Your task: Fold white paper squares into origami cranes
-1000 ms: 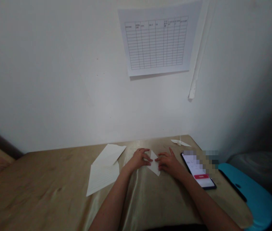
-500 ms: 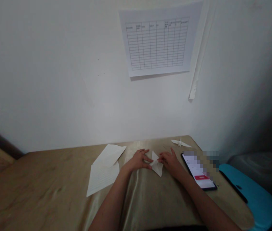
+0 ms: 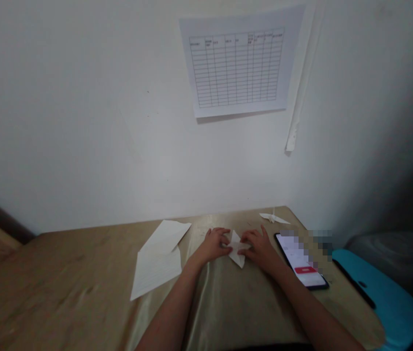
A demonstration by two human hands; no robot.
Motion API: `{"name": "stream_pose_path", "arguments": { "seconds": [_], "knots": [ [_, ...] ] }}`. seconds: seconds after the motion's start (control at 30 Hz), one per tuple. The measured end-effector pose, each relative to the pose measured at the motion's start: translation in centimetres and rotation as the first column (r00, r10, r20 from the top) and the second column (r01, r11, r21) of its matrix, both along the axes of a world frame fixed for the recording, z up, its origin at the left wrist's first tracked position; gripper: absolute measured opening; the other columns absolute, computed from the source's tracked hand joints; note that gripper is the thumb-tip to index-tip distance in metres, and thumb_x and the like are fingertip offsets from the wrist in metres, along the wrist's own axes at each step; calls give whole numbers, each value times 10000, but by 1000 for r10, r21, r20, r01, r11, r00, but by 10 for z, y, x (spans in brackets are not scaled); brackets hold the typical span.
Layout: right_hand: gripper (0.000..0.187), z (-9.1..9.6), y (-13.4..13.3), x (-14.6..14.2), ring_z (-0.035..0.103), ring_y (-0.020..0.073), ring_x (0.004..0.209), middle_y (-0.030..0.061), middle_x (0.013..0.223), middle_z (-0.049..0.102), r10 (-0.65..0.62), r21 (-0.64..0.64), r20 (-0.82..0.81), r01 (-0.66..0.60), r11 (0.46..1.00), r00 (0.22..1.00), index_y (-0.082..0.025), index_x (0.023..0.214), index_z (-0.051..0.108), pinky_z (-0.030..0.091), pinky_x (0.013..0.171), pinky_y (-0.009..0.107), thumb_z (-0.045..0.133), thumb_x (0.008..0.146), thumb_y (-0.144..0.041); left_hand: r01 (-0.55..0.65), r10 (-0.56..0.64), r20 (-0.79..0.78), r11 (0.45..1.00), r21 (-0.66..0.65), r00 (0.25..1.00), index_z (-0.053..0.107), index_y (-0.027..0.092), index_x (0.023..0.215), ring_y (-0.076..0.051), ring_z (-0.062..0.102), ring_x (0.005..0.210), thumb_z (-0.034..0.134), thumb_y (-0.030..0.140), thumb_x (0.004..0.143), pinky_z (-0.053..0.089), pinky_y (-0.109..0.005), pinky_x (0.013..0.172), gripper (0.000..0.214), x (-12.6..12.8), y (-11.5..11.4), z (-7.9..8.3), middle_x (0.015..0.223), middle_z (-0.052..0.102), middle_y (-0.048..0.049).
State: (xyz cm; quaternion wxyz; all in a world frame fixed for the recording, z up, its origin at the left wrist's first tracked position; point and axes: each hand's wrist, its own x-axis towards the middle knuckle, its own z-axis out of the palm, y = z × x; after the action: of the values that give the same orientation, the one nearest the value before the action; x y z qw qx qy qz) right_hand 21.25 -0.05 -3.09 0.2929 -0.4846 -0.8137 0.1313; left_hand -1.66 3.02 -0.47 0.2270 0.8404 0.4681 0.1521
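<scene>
A small folded piece of white paper (image 3: 236,249) lies on the tan table (image 3: 82,287) between my two hands. My left hand (image 3: 214,243) has its fingers curled onto the paper's left edge. From the other side, my right hand (image 3: 259,246) pinches the paper's right edge with bent fingers. Both forearms reach in from the bottom of the view. Part of the paper is hidden under my fingertips.
Two white lined sheets (image 3: 157,258) lie left of my hands. A lit phone (image 3: 301,265) rests to the right, beside a blue chair or stool (image 3: 378,292). A small folded paper figure (image 3: 272,217) sits near the wall. A printed table sheet (image 3: 237,66) hangs on the wall.
My hands have drawn closer together on the folded paper, and its shape has narrowed and lifted a little at the middle. The view has shifted slightly.
</scene>
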Motion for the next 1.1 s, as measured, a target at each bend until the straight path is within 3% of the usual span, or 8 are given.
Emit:
{"name": "stream_pose_path", "arguments": {
  "seconds": [0.2, 0.47, 0.6, 0.87, 1.1],
  "knots": [
    [140, -7, 2, -2, 561, 248, 1208, 61, 1123, 712, -59, 8, 29, 59, 998, 998, -251, 999, 682, 11, 1185, 649, 596, 889, -243, -7, 8, -19, 998, 59, 1000, 769, 217, 812, -289, 465, 1373, 708, 321, 825, 193, -549, 1216, 121, 3, -1, -4, 1434, 595, -58],
    [144, -6, 3, -9, 568, 265, 1195, 74, 1092, 717, -155, -38, 17, 156, 987, 988, -222, 891, 692, 44, 1174, 658, 566, 898, -290, -39, 44, -49, 994, 102, 998, 766, 242, 978, -267, 462, 1369, 603, 298, 899, 105, -606, 1220, 189, 11, -3, -4, 1428, 603, -51],
    [161, -5, 2, -12, 572, 292, 1189, 94, 1085, 716, -214, -37, 1, 214, 976, 977, -224, 849, 694, 19, 1155, 701, 572, 892, -321, -88, 95, -62, 990, 109, 994, 761, 256, 1000, -268, 479, 1352, 609, 302, 898, 104, -625, 1210, 189, 16, -4, -2, 1395, 629, -50],
    [167, -8, 2, -17, 581, 291, 1156, 81, 1064, 721, -268, -27, -5, 268, 963, 963, -233, 908, 699, 8, 1143, 718, 543, 911, -293, -272, 280, -86, 957, 97, 956, 757, 238, 853, -315, 479, 1341, 666, 373, 863, 150, -683, 1163, 163, 28, -5, -5, 1387, 626, -53],
    [135, -9, 4, -19, 580, 284, 1139, 74, 1040, 724, -297, -19, -22, 297, 955, 955, -235, 924, 679, 4, 1144, 712, 548, 901, -256, -354, 365, -99, 928, 115, 926, 762, 240, 896, -340, 455, 1350, 642, 384, 874, 122, -706, 1159, 189, 40, -12, -2, 1399, 608, -80]
  ]
}}
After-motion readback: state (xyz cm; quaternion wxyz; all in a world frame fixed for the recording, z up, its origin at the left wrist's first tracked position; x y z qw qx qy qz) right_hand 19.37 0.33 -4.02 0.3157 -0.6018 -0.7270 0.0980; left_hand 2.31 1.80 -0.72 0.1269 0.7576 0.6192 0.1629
